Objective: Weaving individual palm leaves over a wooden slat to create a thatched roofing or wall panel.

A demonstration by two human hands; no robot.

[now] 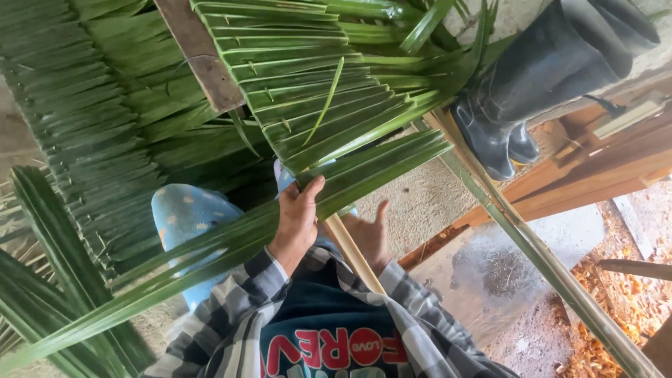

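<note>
**Left hand clamped on the palm leaves, right hand spread beneath**

Fingers of the left hand [297, 217] wrap over the long green palm leaves [231, 241] at the centre of the frame, thumb up, gripping them firmly; the leaves run from the lower left corner up toward the middle and partly hide the palm. Just right of it, the right hand [369, 234] is spread open with its thumb raised, lying beside a pale wooden stick [353, 255]. I cannot make out whether it touches the stick, since the leaves cover its fingertips.

Filling the upper half of the frame is the woven leaf panel [308, 77], its folded strips stacked in rows and pinned along a brown wooden slat [203, 59]; its top edge is cut off. A second sheet of layered leaves [84, 140] hangs at the upper left, also running out of view.

A long green stalk [553, 269] slants from the centre right down to the lower right corner. Black rubber boots [539, 77] stand at the upper right, their tops cropped. A blue spotted trouser knee [185, 217] shows at centre left, half buried under leaves. Plaid sleeves [231, 315] fill the bottom centre. Orange wood shavings [630, 294] lie blurred at the lower right.
</note>
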